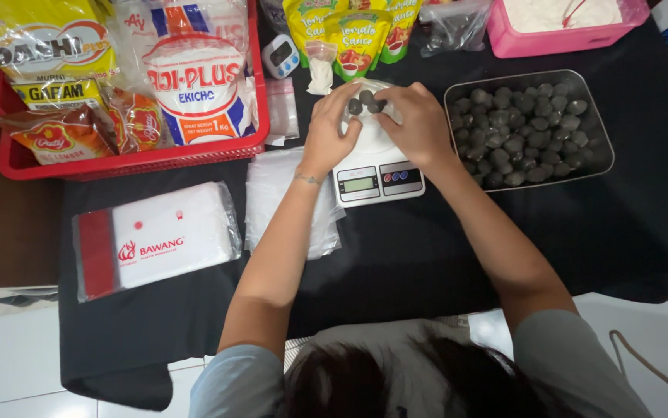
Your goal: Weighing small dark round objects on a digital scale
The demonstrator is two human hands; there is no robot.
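A small clear plastic bag with a few dark round nuts in it rests on a white digital kitchen scale. My left hand grips the bag's left side. My right hand grips its right side, fingers curled at the bag's mouth. Just right of the scale stands a metal tray filled with several of the same dark nuts.
A red basket of seasoning packets stands at the back left. A pack of plastic bags and loose clear bags lie on the black cloth. Sauce pouches, a small timer and a pink tub line the far edge.
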